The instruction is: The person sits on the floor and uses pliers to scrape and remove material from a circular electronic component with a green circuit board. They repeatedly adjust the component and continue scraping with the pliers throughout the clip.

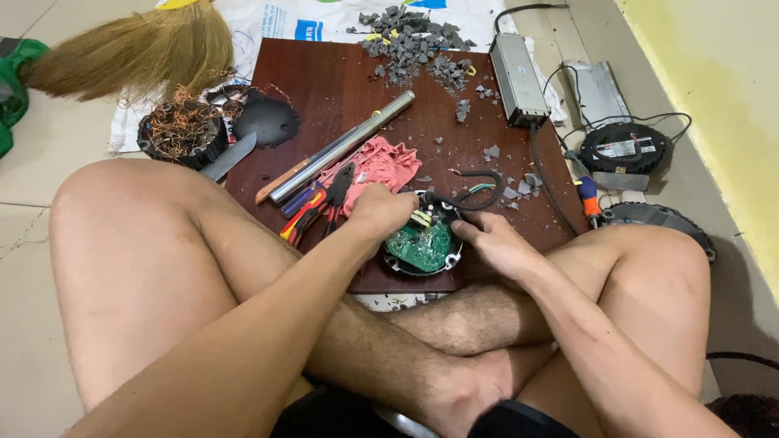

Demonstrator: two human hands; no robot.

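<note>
Left hand [380, 212] fisted on round green circuit board [422, 246]; right hand [497, 243] pinches its 3 o'clock rim; pliers [334, 195] at 10 o'clock.

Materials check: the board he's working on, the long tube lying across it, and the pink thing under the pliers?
Board: looks like dark reddish-brown laminate or varnished wood; smooth, faintly glossy, square edges. Long tube: metal, probably steel or aluminium; bright silver with a highlight along its length. Pink thing: soft cloth, matte and crumpled into folds. The pliers have dark metal jaws and red and yellow handles, likely plastic or rubber.
</note>
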